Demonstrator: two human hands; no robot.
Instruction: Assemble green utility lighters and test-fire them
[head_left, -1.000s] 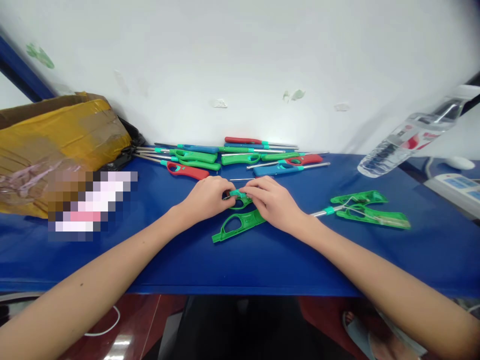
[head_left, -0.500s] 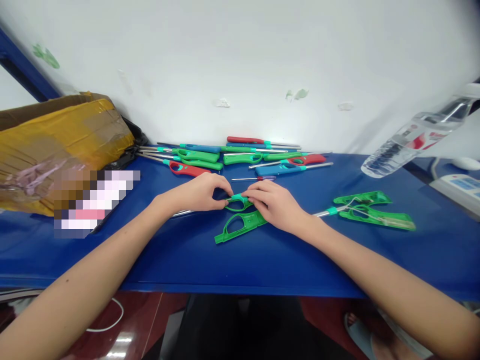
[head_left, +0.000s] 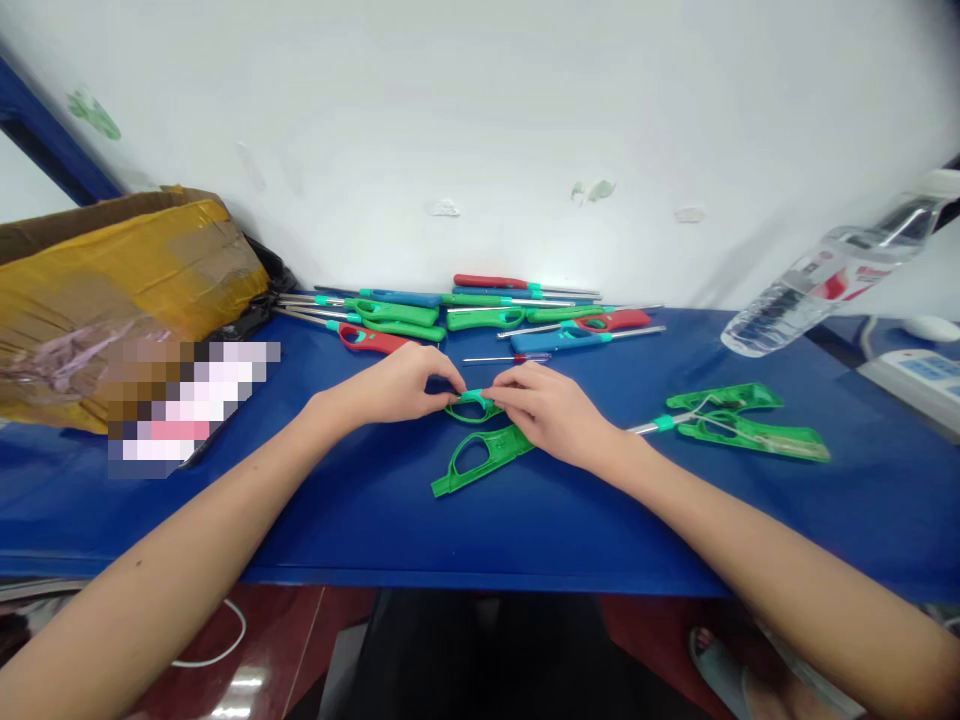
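Observation:
Between my hands is an opened green lighter of the long-necked kind, its turquoise trigger part showing on top of the finger loop. My left hand pinches it at the neck end, with thumb and forefinger on it. From the other side, the fingertips of my right hand grip it by the trigger. A loose green handle half lies just in front, one end hidden under my right hand. Further right rests another opened lighter, its two shells apart and thin wires showing. A small screwdriver lies behind my hands.
Several red, blue and green lighters lie along the wall. At the left stand a taped cardboard box and a blurred-out flat object. A water bottle and a white device are at the right of the blue table.
My right fingertips have shifted slightly on the lighter, by its trigger part. The loose handle half has moved a little toward me. My left hand keeps its pinch.

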